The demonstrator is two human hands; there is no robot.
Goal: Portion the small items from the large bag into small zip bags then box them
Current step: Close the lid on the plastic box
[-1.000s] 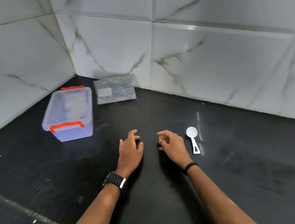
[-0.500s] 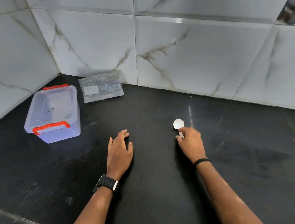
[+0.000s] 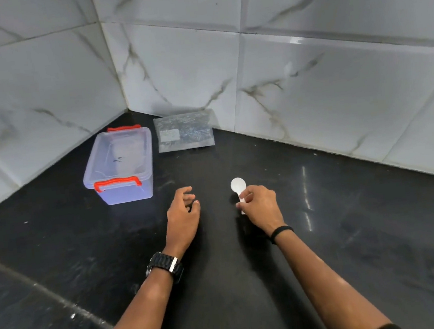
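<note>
A clear plastic box (image 3: 120,165) with a lid and orange clip handles stands at the back left of the black counter. To its right, against the wall, lies a large clear bag (image 3: 183,135) of small dark items with a white label. My right hand (image 3: 260,205) pinches the handle of a small white scoop (image 3: 237,185), its round bowl pointing away from me. My left hand (image 3: 182,215) hovers beside it with loosely curled fingers and holds nothing.
The black stone counter (image 3: 356,243) meets white marble-look tiled walls (image 3: 310,84) in a corner behind the box and bag. A pale seam (image 3: 48,294) runs diagonally across the counter at the lower left.
My right hand reached the white scoop lying on the counter and took hold of its handle, then lifted it leftward. My left hand stayed near the middle, empty. The camera view shifted.
</note>
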